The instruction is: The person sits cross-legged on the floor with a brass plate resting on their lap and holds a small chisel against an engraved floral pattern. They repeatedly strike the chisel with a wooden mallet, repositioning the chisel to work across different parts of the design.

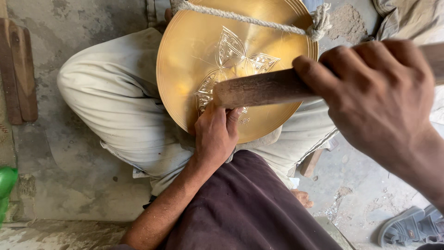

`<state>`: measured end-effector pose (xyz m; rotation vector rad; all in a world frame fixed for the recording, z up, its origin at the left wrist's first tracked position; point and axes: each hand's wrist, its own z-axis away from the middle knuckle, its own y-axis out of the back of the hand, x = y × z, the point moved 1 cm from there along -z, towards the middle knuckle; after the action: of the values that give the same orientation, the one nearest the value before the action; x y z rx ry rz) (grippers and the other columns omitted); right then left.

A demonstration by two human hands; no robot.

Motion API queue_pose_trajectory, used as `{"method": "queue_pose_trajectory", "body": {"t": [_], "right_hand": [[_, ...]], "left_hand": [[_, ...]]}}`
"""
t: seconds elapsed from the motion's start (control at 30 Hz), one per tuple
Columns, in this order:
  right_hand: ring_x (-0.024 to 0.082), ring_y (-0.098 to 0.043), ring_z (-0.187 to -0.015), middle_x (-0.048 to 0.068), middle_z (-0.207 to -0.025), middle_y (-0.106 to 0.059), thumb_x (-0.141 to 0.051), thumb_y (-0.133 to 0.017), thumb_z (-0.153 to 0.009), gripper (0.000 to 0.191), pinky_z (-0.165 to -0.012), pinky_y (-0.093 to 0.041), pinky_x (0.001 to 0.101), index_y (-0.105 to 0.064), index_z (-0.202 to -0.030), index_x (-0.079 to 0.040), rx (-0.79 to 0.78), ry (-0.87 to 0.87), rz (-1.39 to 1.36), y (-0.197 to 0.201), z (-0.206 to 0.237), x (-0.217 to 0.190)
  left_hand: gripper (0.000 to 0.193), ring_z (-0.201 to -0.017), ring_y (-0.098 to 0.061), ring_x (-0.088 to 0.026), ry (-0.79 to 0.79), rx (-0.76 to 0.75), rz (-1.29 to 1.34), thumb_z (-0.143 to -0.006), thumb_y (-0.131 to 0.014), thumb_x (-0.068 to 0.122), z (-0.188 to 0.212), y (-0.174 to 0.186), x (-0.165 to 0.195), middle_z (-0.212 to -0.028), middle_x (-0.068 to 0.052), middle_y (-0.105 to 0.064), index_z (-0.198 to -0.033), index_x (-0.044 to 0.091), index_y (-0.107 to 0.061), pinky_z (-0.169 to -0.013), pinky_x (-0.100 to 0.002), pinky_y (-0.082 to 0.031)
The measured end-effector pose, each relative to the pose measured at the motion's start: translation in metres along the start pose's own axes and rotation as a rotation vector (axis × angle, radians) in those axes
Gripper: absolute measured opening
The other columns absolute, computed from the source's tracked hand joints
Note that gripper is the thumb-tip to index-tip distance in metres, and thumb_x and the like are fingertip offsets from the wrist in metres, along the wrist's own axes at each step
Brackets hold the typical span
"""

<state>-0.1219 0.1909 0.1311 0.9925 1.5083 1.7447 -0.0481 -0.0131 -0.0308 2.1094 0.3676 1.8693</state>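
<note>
Right hand [379, 92] closed in a full fist around a wooden stick [263, 88], held level over a round brass plate [194, 46]. Left hand [216, 132] rests on the plate's lower rim — fingers curled tight, pinching something small under the stick's end; too hidden to tell what. Plate lies tilted on the lap, on pale trousers [115, 106], a knotted rope [259, 21] across its top — engraved leaf shapes at centre.

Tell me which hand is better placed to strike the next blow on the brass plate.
Right, probably. The right hand grips the wooden mallet, raised over the engraved brass plate. The left hand is pressed against the plate, apparently steadying a tool hidden under the mallet.
</note>
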Motion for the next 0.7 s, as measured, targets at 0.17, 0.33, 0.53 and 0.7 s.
{"method": "queue_pose_trajectory", "body": {"t": [0.17,0.33,0.53,0.7], "right_hand": [[0.025,-0.068,-0.086,0.01,-0.096,-0.072,-0.003,-0.066,-0.096,0.029,-0.077,-0.052,0.0419,-0.072,-0.124,-0.01,-0.083,-0.043,-0.038,-0.003,0.004,0.001],[0.022,-0.069,-0.08,0.006,-0.09,-0.073,-0.008,-0.07,-0.096,0.025,-0.078,-0.053,0.0409,-0.075,-0.118,-0.017,-0.046,0.004,0.159,0.003,0.01,-0.004],[0.022,-0.07,-0.081,0.004,-0.094,-0.074,-0.011,-0.07,-0.093,0.031,-0.08,-0.055,0.0423,-0.071,-0.122,-0.02,-0.097,0.013,0.259,0.019,0.005,-0.014],[0.026,-0.069,-0.082,0.013,-0.099,-0.074,-0.008,-0.068,-0.095,0.033,-0.077,-0.056,0.0429,-0.068,-0.128,-0.011,-0.102,-0.081,0.059,0.015,0.005,-0.015]], "left_hand": [[0.017,-0.084,-0.07,-0.03,0.004,-0.003,0.033,-0.107,-0.062,0.014,0.0,0.001,0.0,-0.094,-0.011,-0.062,-0.111,0.001,-0.051,-0.07,-0.043,-0.056],[0.017,-0.083,-0.07,-0.032,-0.001,-0.023,-0.03,-0.108,-0.062,0.017,0.003,0.001,-0.003,-0.095,-0.013,-0.064,-0.111,0.002,-0.053,-0.07,-0.043,-0.056],[0.022,-0.082,-0.07,-0.033,0.003,-0.048,-0.068,-0.109,-0.06,0.02,0.005,-0.002,-0.007,-0.097,-0.016,-0.063,-0.118,0.0,-0.054,-0.068,-0.044,-0.056],[0.021,-0.082,-0.069,-0.036,0.011,-0.06,-0.108,-0.109,-0.061,0.022,0.007,-0.004,-0.009,-0.097,-0.016,-0.064,-0.113,0.002,-0.055,-0.069,-0.048,-0.055]]}}
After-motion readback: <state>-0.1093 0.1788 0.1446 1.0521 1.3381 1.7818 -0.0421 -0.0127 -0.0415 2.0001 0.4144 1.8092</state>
